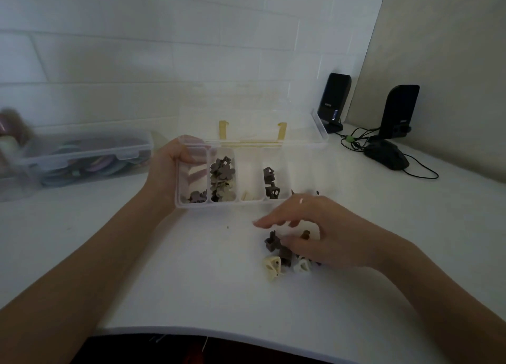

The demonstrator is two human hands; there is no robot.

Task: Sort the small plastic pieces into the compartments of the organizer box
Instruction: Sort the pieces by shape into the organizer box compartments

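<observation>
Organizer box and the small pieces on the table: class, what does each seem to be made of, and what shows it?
The clear organizer box looks like glossy transparent plastic: fingers of the left hand show through its wall. The small brown and cream pieces under the right hand look like matte opaque moulded plastic, probably, given their crisp cut-out shapes.

left hand point(167, 169): bare as I see it, no ring, no glove.
right hand point(315, 232): bare too, nothing on its fingers.
forearms: both uncovered up to my frame's edge, no sleeves or watch visible.
</observation>
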